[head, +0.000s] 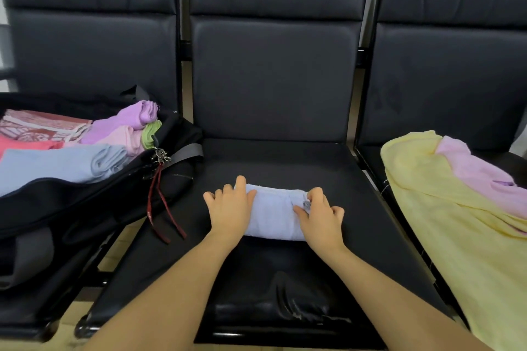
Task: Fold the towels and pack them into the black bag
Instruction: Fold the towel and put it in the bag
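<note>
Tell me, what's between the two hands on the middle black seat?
In the head view, a folded pale blue towel lies between the left hand and right hand, both touching it.

Soft, even indoor light, prob. overhead; no hard shadows, just faint ones under both forearms. Dull glare on the worn front edge of the middle seat (273, 310) & a weak sheen across the backrests (273, 65). Wide-angle bend: chair frames bow outward twd the L & R edges. Centre fairly sharp; corners softer, slightly smeared. The yellow towel (456, 236) reads a bit washed out.
</note>
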